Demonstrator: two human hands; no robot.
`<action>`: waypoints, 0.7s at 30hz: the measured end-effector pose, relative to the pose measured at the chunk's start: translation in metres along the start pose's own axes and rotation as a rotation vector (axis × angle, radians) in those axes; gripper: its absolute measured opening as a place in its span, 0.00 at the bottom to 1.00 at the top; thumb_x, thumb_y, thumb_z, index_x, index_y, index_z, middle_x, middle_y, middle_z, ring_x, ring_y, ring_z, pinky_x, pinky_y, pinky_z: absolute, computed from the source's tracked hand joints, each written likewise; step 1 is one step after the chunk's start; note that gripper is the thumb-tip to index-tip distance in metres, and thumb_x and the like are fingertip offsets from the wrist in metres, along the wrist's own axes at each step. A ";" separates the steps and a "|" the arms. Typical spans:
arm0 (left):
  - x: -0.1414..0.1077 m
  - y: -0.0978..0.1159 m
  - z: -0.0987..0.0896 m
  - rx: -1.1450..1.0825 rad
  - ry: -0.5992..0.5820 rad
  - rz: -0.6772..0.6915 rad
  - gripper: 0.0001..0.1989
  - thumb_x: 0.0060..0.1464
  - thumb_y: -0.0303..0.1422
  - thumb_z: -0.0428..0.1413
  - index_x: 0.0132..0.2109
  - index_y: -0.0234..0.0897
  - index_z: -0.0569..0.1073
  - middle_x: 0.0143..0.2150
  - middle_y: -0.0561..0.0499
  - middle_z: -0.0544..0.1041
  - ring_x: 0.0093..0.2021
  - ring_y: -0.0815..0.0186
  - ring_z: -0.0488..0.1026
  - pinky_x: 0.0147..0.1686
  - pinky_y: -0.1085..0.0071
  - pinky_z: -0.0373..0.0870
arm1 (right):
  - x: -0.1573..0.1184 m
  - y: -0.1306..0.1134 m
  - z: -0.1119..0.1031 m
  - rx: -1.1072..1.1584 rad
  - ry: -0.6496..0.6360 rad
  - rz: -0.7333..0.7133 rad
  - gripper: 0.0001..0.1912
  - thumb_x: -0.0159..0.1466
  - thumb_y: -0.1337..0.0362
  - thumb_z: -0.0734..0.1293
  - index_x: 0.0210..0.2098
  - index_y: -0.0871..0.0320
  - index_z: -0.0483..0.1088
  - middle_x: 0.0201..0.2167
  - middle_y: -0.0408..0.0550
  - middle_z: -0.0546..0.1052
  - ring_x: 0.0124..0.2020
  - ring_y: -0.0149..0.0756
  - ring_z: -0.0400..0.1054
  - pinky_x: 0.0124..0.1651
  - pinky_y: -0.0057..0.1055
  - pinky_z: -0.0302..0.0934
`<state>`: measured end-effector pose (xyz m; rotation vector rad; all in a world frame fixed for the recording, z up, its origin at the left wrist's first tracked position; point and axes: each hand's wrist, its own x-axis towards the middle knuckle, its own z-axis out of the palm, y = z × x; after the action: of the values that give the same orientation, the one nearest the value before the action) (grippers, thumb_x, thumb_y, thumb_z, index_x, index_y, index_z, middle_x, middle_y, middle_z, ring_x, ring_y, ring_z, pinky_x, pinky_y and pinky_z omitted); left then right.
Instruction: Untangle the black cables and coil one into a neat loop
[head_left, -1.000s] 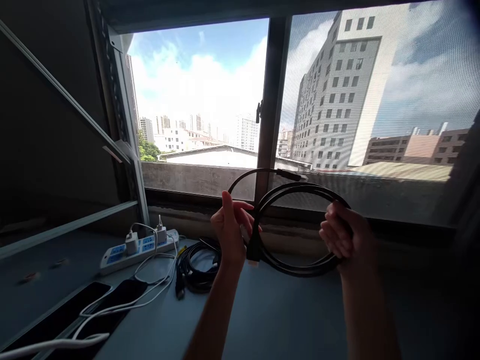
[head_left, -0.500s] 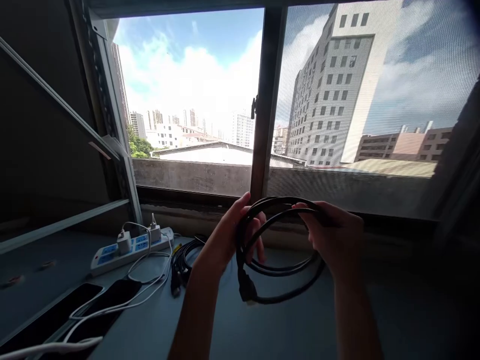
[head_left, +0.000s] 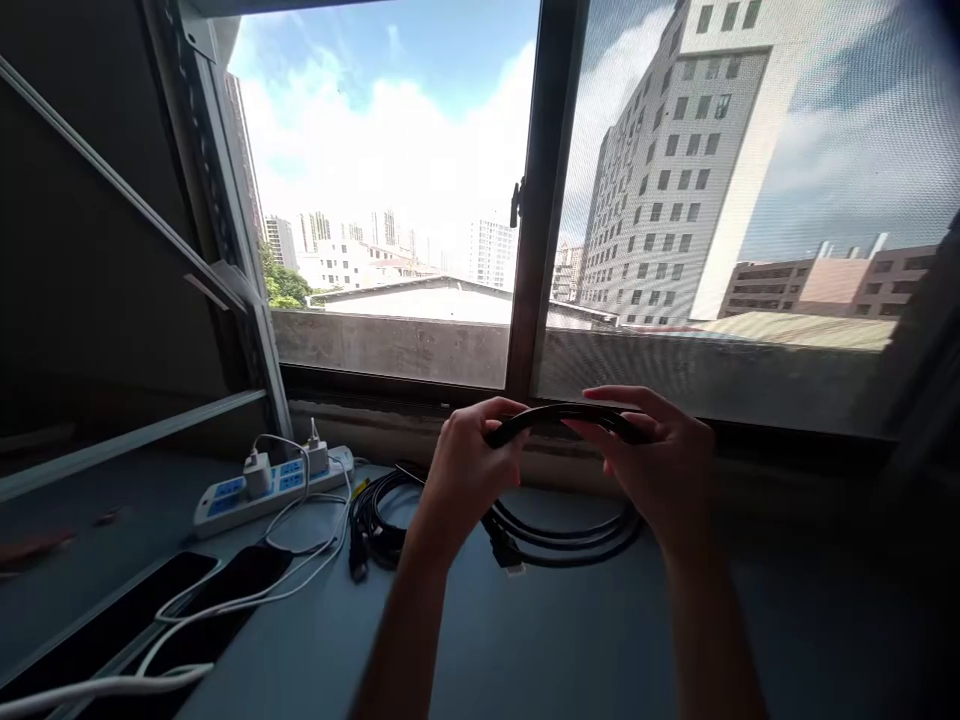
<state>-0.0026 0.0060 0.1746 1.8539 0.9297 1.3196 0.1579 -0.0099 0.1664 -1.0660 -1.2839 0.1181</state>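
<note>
A black cable (head_left: 570, 556) is wound into a loose coil, held up in front of the window sill. My left hand (head_left: 480, 455) is closed round the coil's upper left side. On the upper right, my right hand (head_left: 656, 450) grips the same coil, its forefinger raised off the strands. The upper strands run bunched together between both hands. A black plug (head_left: 507, 548) with a pale metal tip hangs at the coil's lower left, below my left hand. The cable's other end is hidden.
Behind my left wrist lies another coiled black cable (head_left: 367, 520) on the grey-blue table (head_left: 555, 650). A white power strip (head_left: 277, 490) holds two white chargers with white cords. Dark flat devices (head_left: 120, 620) lie at the lower left. A window stands behind the table, metal framing at left.
My left hand has closed over the coil's strands where its fingers were spread before. The coil's top strands are now bunched together. The view has shifted slightly.
</note>
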 end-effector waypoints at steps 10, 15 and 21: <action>0.009 -0.011 -0.007 -0.161 0.008 0.012 0.10 0.43 0.37 0.62 0.33 0.35 0.75 0.13 0.58 0.64 0.11 0.75 0.58 0.10 0.81 0.54 | 0.003 0.009 0.004 -0.200 -0.109 -0.066 0.13 0.52 0.54 0.69 0.31 0.57 0.77 0.16 0.42 0.73 0.18 0.30 0.65 0.22 0.24 0.56; 0.012 -0.011 -0.013 -0.141 0.148 0.085 0.10 0.43 0.37 0.62 0.31 0.35 0.77 0.18 0.56 0.68 0.12 0.78 0.56 0.10 0.82 0.51 | 0.004 0.012 0.009 -0.294 -0.138 -0.082 0.14 0.54 0.51 0.67 0.28 0.56 0.76 0.21 0.43 0.75 0.23 0.32 0.67 0.28 0.26 0.57; 0.012 -0.007 -0.009 -0.172 0.340 0.174 0.08 0.43 0.37 0.62 0.28 0.36 0.77 0.15 0.59 0.61 0.12 0.79 0.54 0.09 0.82 0.49 | 0.002 0.007 0.003 -0.183 -0.241 0.038 0.19 0.53 0.48 0.67 0.30 0.57 0.77 0.24 0.46 0.77 0.27 0.36 0.70 0.27 0.27 0.59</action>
<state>-0.0097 0.0203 0.1769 1.6366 0.8037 1.8032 0.1595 -0.0031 0.1632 -1.2622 -1.5129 0.1640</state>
